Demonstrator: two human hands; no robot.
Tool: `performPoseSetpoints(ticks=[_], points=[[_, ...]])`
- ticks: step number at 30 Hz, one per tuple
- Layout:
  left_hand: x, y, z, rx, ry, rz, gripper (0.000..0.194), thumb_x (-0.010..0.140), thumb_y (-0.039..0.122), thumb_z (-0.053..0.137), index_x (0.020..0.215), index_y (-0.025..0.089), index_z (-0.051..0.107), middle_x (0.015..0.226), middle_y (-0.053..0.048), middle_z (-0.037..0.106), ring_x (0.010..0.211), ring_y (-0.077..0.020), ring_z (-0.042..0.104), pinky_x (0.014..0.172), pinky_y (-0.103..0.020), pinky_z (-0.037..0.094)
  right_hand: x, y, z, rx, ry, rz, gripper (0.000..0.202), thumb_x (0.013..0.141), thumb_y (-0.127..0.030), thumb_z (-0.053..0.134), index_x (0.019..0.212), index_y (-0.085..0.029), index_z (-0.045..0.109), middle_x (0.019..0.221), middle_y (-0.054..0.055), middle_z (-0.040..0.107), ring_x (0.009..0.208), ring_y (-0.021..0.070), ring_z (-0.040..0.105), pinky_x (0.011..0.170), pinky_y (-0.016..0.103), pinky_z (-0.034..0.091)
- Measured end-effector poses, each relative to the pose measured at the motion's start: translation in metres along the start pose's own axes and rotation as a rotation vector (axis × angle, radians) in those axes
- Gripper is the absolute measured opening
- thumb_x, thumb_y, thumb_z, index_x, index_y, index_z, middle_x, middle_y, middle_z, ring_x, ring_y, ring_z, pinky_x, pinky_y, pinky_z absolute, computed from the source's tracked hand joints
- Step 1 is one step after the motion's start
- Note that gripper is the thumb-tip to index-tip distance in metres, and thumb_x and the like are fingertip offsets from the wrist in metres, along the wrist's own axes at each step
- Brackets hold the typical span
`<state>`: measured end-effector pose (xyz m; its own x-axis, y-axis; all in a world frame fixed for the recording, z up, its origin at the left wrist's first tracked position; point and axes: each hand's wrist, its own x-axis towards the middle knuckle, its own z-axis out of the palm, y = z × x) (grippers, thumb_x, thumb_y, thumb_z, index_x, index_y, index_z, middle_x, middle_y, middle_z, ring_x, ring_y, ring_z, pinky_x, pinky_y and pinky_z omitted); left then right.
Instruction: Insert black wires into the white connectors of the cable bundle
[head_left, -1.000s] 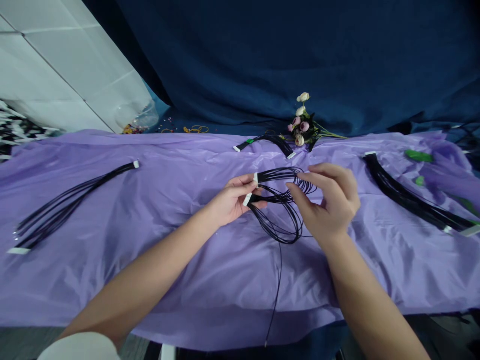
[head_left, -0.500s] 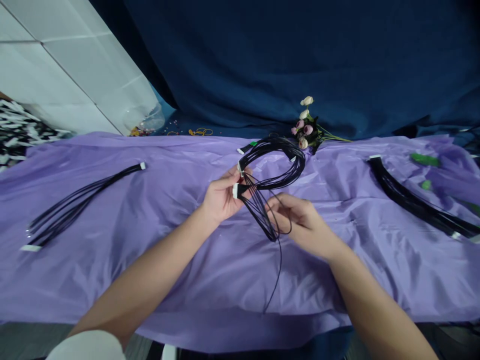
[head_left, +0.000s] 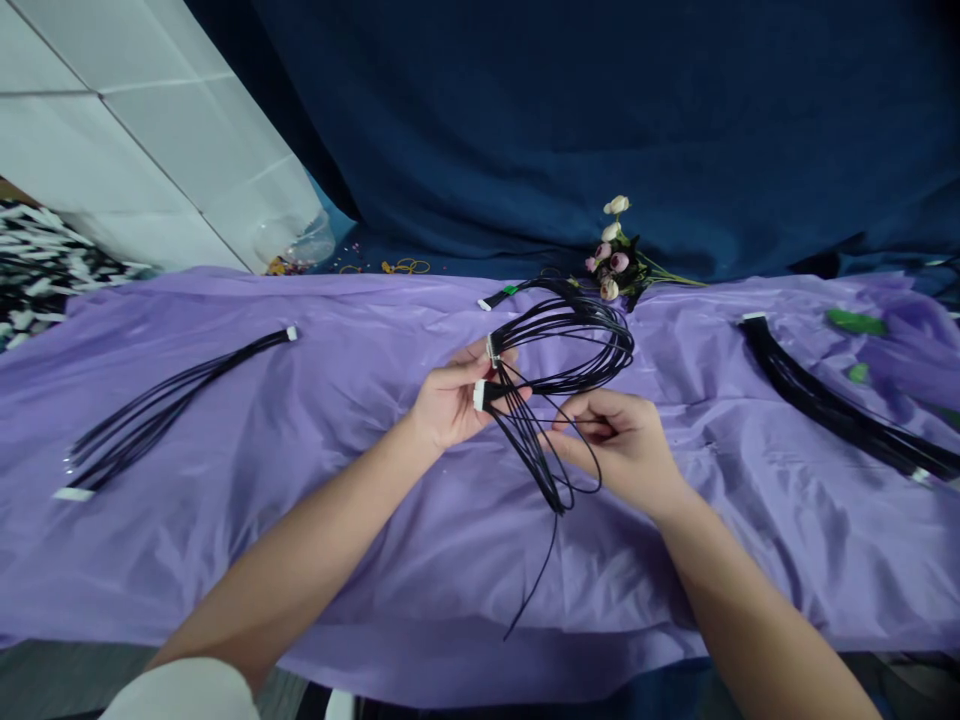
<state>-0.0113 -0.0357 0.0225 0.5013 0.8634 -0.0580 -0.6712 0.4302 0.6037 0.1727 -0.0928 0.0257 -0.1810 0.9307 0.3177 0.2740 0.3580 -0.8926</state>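
Observation:
My left hand [head_left: 457, 395] grips a black wire harness [head_left: 577, 380] by its white connector ends, one connector [head_left: 480, 394] showing below the other. The harness wires curve in a wide loop to the right and hang in a narrower loop below. My right hand [head_left: 611, 430] is closed, thumb and fingers pinching a thin black wire of this harness to the right of the hanging loop. One loose wire end [head_left: 531, 602] dangles down over the purple cloth. Behind the loop lies a black cable [head_left: 510, 291] with a white connector and a green mark.
Purple cloth [head_left: 360, 560] covers the table. A black harness [head_left: 187, 390] lies on the left and a thicker bundle [head_left: 832, 405] on the right. Artificial flowers [head_left: 615, 262] rest at the back edge. A pile of black-and-white connector cables [head_left: 52, 260] stands far left.
The harness loops have spread wider and shifted slightly right. My right hand has moved a little right, drawing the thin wire out, and the loose end has swung left.

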Motion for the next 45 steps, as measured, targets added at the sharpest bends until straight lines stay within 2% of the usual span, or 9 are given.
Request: performPoseSetpoints(ticks=[3,17,23,25,29,35,38,42,45], points=[[0.001,-0.001,-0.002,0.013,-0.030,0.012,0.009,0.069,0.006,0.058,0.075,0.012,0.056,0.072,-0.001,0.053,0.058,-0.0076,0.053,0.067,-0.032,0.059,-0.001,0.000,0.003,-0.009,0.053,-0.024,0.029,0.065,-0.035,0.078,0.065,-0.016,0.056,0.051,-0.009,0.026,0.047,0.0047,0.017,0.042,0.020,0.016],[0.004,-0.006,-0.010,0.131,-0.065,0.005,0.015,0.067,0.015,0.072,0.079,0.012,0.063,0.063,-0.002,0.060,0.056,-0.0118,0.061,0.067,-0.039,0.059,-0.005,0.006,0.008,-0.257,0.198,-0.293,0.027,0.069,-0.017,0.072,0.066,-0.019,0.045,0.052,-0.010,0.027,0.046,0.0043,0.019,0.041,0.018,0.019],[0.007,-0.008,-0.013,0.191,-0.034,-0.021,0.020,0.070,0.015,0.070,0.088,0.013,0.063,0.062,-0.001,0.061,0.052,-0.0130,0.061,0.055,-0.030,0.057,-0.003,0.008,-0.001,-0.211,0.234,-0.197,0.026,0.070,-0.024,0.075,0.083,-0.020,0.052,0.054,-0.010,0.028,0.048,0.0053,0.023,0.045,0.019,0.024],[0.007,-0.008,-0.013,0.190,-0.030,-0.035,0.021,0.070,0.014,0.069,0.090,0.013,0.063,0.061,-0.001,0.060,0.051,-0.0122,0.060,0.055,-0.032,0.057,-0.001,0.007,-0.007,-0.153,0.192,-0.142,0.026,0.072,-0.025,0.074,0.087,-0.020,0.053,0.055,-0.010,0.028,0.049,0.0057,0.024,0.046,0.019,0.024],[0.008,-0.006,-0.010,0.188,-0.029,-0.059,0.022,0.069,0.013,0.070,0.090,0.013,0.063,0.062,0.001,0.056,0.051,-0.0099,0.056,0.058,-0.038,0.059,0.001,0.007,-0.014,-0.049,0.114,-0.058,0.018,0.077,-0.025,0.069,0.081,-0.019,0.053,0.054,-0.009,0.031,0.049,0.0057,0.024,0.045,0.020,0.023],[0.007,-0.004,-0.008,0.206,-0.103,-0.138,0.018,0.072,0.013,0.068,0.090,0.012,0.064,0.068,0.001,0.050,0.059,-0.0079,0.050,0.062,-0.042,0.060,0.003,0.008,-0.011,-0.108,0.200,-0.025,0.019,0.074,-0.026,0.072,0.073,-0.018,0.055,0.055,-0.007,0.039,0.049,0.0051,0.030,0.047,0.021,0.027],[0.008,-0.004,-0.009,0.220,-0.082,-0.134,0.016,0.073,0.013,0.068,0.088,0.012,0.064,0.065,0.001,0.049,0.058,-0.0080,0.050,0.055,-0.032,0.058,0.004,0.005,-0.018,0.065,0.116,0.098,0.021,0.072,-0.027,0.074,0.071,-0.018,0.055,0.057,-0.005,0.044,0.050,0.0051,0.034,0.046,0.020,0.027],[0.010,-0.004,-0.011,0.239,0.007,-0.123,0.016,0.072,0.013,0.068,0.087,0.012,0.062,0.067,-0.001,0.055,0.058,-0.0106,0.055,0.047,-0.023,0.050,0.004,0.002,-0.040,0.466,-0.148,0.339,0.019,0.073,-0.030,0.073,0.068,-0.018,0.059,0.054,-0.006,0.042,0.043,0.0037,0.031,0.040,0.018,0.024],[0.012,-0.003,-0.012,0.225,0.019,-0.128,0.016,0.071,0.012,0.068,0.085,0.011,0.060,0.066,-0.001,0.056,0.056,-0.0103,0.056,0.044,-0.020,0.045,0.004,0.000,-0.057,0.755,-0.133,0.355,0.017,0.076,-0.036,0.068,0.070,-0.021,0.064,0.051,-0.006,0.037,0.038,0.0037,0.025,0.036,0.018,0.022]])
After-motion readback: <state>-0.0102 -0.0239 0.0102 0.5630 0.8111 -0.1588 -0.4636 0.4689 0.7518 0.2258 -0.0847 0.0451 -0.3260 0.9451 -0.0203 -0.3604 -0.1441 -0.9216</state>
